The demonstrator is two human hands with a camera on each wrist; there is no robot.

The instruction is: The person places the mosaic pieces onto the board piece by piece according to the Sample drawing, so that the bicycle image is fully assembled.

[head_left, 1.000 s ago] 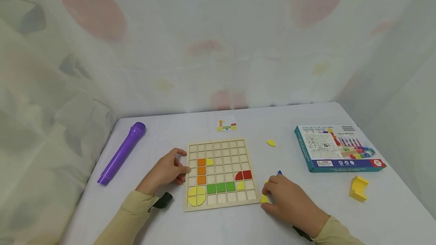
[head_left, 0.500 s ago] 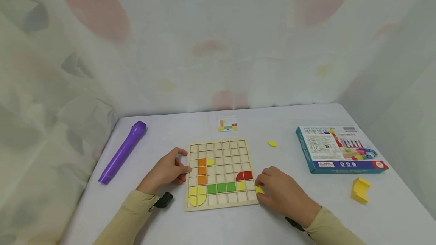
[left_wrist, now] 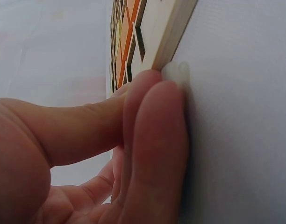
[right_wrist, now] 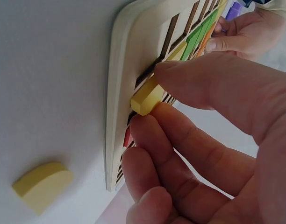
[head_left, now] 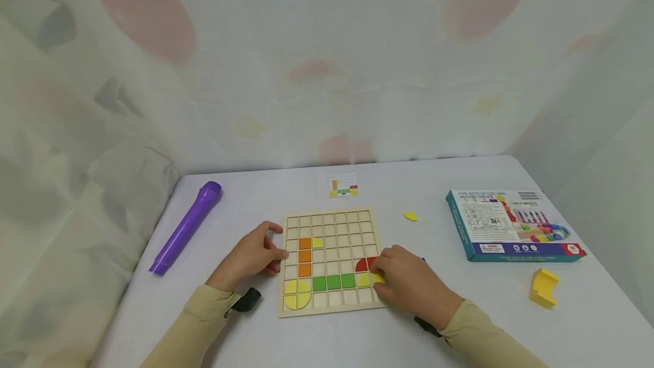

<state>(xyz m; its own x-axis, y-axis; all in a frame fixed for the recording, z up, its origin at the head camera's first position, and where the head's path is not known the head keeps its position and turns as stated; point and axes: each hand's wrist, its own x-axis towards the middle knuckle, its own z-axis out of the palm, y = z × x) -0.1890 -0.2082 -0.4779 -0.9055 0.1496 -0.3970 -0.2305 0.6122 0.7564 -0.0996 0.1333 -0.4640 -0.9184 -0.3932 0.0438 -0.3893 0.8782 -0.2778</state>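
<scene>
A wooden grid board (head_left: 332,229) lies on the table with orange, green, red and yellow pieces in some of its squares. My left hand (head_left: 255,251) grips the board's left edge between thumb and fingers; in the left wrist view the fingertips (left_wrist: 159,100) meet the wooden rim. Over the right column, my right hand (head_left: 411,280) pinches a yellow quarter-circle piece (right_wrist: 146,97) between thumb and fingers. It sits just below the red pieces (head_left: 361,264) and right of another yellow piece (head_left: 363,280). In the right wrist view, a loose yellow piece (right_wrist: 42,184) lies off the board.
A small pattern card (head_left: 343,185) lies behind the board. Farther right are a yellow quarter-circle piece (head_left: 410,216), a boxed toy (head_left: 516,226) and a notched yellow block (head_left: 544,288). A purple toy microphone (head_left: 188,226) lies at the left.
My right hand has moved left from the table beside the board to its right column, carrying the yellow quarter-circle piece. My left hand stays at the board's left edge.
</scene>
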